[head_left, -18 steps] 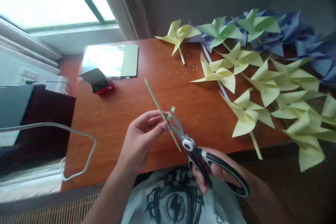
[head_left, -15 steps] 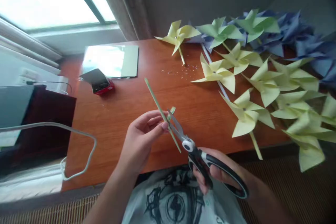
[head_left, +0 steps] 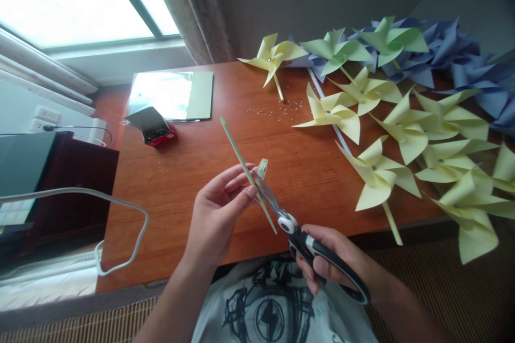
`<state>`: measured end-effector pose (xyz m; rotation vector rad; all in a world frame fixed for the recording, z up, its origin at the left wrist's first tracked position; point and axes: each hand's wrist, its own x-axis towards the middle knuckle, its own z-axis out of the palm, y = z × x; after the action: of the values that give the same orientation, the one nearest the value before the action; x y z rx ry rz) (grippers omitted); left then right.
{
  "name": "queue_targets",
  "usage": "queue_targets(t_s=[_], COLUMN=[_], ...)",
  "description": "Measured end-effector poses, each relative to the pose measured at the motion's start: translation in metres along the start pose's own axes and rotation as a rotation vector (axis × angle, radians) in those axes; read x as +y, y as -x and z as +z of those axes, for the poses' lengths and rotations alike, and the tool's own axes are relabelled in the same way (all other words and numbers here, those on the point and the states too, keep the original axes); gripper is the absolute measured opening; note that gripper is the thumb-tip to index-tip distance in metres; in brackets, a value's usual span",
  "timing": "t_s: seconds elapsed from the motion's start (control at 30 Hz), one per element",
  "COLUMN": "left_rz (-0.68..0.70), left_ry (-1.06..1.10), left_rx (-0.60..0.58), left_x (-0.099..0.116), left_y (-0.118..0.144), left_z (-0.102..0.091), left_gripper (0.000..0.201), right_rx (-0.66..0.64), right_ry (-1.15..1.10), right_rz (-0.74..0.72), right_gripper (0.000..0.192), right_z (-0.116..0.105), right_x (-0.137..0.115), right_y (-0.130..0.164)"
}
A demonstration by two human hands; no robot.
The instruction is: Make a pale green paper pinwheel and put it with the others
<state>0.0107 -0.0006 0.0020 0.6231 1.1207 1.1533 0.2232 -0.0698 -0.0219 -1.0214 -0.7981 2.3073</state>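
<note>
The thumb and fingers of the left hand (head_left: 217, 209) are pinched on a thin pale green stick (head_left: 234, 144), which is held slanting above the table (head_left: 161, 225). Just beyond the fingertips there is a small roll (head_left: 263, 167), which looks like clear tape; I cannot tell which fingers carry it. The right hand (head_left: 336, 254) is wrapped on the handles of the scissors (head_left: 288, 223), and these handles are almost together. The blades, nearly closed, reach between the stick and the roll. Whether something is cut through there, I cannot tell.

The stick bears no pinwheel at either end, so I judge this piece to be less advanced than those lying around it. To the right, many yellow pinwheels (head_left: 374, 168) have their folded shape already, and at least two show a stick. Behind them are green pinwheels (head_left: 340, 52) and a heap of blue pinwheels (head_left: 454, 67), also folded. Farther out, an opened red box (head_left: 164, 135) stands near a flat packet (head_left: 201, 95), and tiny bits (head_left: 277, 111) lie scattered.
</note>
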Motion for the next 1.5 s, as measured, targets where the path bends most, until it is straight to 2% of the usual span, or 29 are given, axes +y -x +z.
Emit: queue_targets(t_s=[0.33,0.97,1.37,1.5], left_rz=[0.044,0.045,-0.011,-0.018], left_ry=[0.029,0.013,0.038,0.069], left_rx=[-0.077,-0.133,-0.007,0.003], left_x=[-0.001,0.003,-0.002,0.000], left_y=[-0.002,-0.004,-0.013,-0.014], left_z=[-0.003,-0.005,-0.011,-0.014], left_gripper=[0.029,0.028,0.028,0.029], right_rx=[-0.010,0.023,0.026,0.133], right_ry=[-0.040,-0.050,-0.069,-0.034], right_rz=[-0.006,0.011,0.024,-0.033], right_gripper=[0.056,0.060,0.059,0.060], right_z=[0.004,0.002,-0.001,0.002], right_x=[0.000,0.006,0.007,-0.002], right_y=[-0.002,-0.002,-0.008,-0.004])
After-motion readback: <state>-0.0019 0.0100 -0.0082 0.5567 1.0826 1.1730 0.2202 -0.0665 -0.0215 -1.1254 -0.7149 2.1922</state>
